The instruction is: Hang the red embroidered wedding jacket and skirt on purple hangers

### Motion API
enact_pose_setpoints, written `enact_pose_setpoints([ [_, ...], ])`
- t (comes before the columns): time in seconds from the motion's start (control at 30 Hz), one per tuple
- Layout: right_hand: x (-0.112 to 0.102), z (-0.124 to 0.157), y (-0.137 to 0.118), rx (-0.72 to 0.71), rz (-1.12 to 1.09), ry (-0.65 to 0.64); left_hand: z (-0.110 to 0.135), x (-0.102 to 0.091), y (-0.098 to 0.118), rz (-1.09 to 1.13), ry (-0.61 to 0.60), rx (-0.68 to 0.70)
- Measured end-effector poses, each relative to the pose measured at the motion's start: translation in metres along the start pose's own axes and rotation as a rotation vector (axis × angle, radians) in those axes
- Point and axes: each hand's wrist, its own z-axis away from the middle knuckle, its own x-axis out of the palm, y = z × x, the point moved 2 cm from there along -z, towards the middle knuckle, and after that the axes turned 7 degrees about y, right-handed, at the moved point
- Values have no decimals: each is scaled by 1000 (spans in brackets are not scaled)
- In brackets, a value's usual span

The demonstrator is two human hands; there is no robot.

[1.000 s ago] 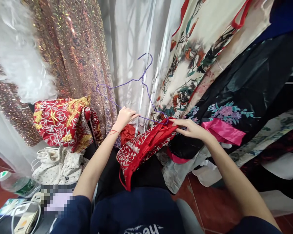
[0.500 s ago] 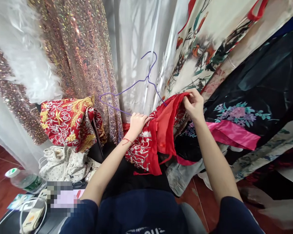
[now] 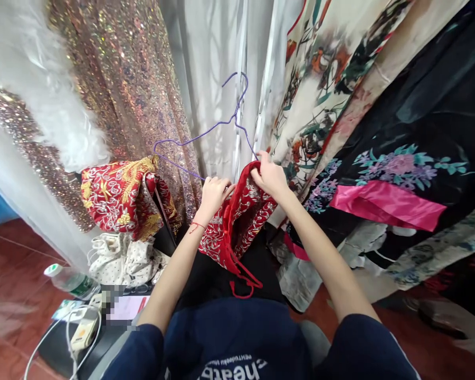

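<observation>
A red garment with silver embroidery (image 3: 241,219) hangs between my two hands, its red ties dangling over my lap. My left hand (image 3: 212,191) is closed on the garment's left edge and on the lower bar of a purple wire hanger (image 3: 206,134). My right hand (image 3: 269,174) pinches the garment's top edge beside the hanger's right end. The hanger's hook points up in front of white curtain fabric.
A red and gold embroidered garment (image 3: 116,192) drapes over a chair at left. Sequinned fabric (image 3: 114,79) hangs behind it. Printed robes (image 3: 380,132) hang at right. A water bottle (image 3: 69,281), a power strip (image 3: 83,332) and cables lie at lower left.
My right hand has dropped and moved left with the garment's top edge, bringing it close to my left hand at the hanger. The garment now hangs narrower and folded.
</observation>
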Motion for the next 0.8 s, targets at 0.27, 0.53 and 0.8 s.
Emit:
enact_pose_setpoints([
  [0.27,2,-6,9,8,189,-37,10,-13,6,68,-22,89],
  [0.53,5,-6,16,-16,219,-66,126,16,43,82,-589,-246],
  [0.8,7,-8,20,-33,228,-97,126,24,-36,27,-482,-620],
])
